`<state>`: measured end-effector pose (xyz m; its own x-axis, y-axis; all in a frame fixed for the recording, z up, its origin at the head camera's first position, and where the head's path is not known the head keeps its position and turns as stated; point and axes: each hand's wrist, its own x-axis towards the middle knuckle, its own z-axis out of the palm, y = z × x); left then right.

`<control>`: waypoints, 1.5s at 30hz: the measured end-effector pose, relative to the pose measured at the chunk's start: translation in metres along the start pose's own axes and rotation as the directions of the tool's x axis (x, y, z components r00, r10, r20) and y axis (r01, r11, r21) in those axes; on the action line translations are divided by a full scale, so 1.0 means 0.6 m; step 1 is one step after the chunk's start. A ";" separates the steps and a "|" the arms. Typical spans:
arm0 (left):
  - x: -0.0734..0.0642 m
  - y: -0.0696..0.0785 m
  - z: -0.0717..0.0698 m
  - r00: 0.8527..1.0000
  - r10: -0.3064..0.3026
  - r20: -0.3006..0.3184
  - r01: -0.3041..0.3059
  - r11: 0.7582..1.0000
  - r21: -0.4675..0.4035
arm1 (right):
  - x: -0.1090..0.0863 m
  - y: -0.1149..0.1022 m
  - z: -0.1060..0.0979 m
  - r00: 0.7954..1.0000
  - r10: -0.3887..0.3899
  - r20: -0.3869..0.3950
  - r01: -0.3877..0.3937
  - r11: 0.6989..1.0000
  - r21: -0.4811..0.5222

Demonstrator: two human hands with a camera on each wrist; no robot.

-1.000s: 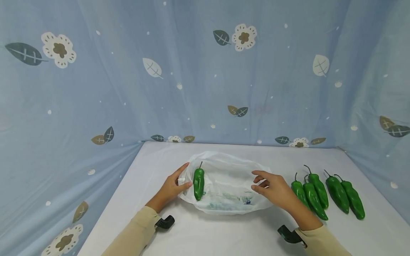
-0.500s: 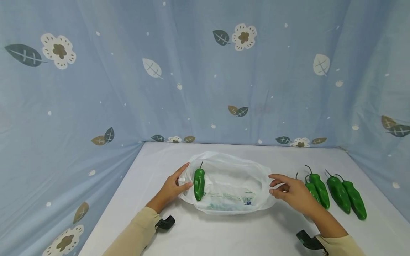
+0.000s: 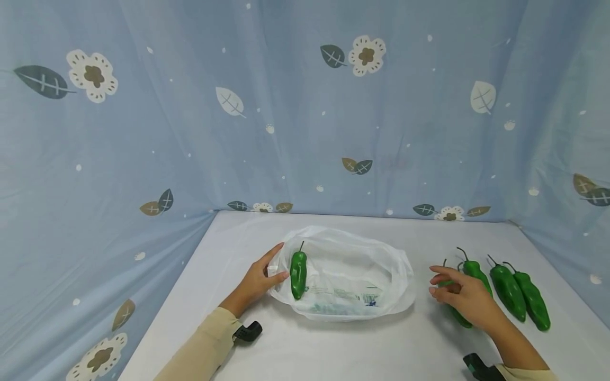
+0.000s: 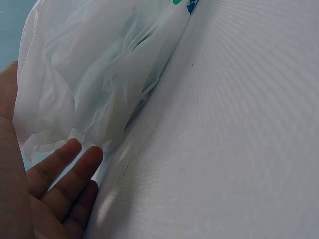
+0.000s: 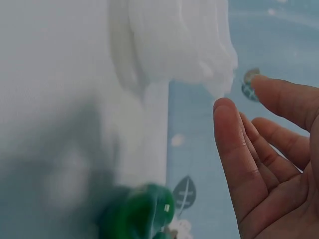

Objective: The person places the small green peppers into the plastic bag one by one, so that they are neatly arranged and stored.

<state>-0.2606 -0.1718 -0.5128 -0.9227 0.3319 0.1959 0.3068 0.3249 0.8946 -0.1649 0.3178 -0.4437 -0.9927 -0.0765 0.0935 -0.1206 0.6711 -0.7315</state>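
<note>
A white plastic bag with green print lies on the table, its mouth spread wide. A green pepper rests inside at its left end. My left hand holds that end, thumb over the rim; in the left wrist view its other fingers lie against the outside of the bag. My right hand is off the bag's right side, fingers loosely bent and holding nothing. It hovers over the nearest green peppers and partly hides them. A blurred green pepper shows below it in the right wrist view.
Two more green peppers, one beside another, lie at the right of the white table. A blue patterned cloth hangs along the back and sides. Black wrist cameras sit at both sleeves.
My right hand has moved right from the bag's mouth, past its right edge, to above the peppers. The bag's right rim now shows uncovered. The left hand has stayed put.
</note>
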 end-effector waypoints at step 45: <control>0.000 0.004 0.001 1.000 0.004 -0.002 -0.004 1.000 0.004 | 0.026 0.076 -0.028 0.989 0.138 0.054 -0.107 0.918 -0.382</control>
<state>-0.2596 -0.1708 -0.5108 -0.9220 0.3316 0.1998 0.3110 0.3271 0.8923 -0.1856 0.3595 -0.4642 -0.9987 -0.0226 -0.0450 -0.0014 0.9061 -0.4230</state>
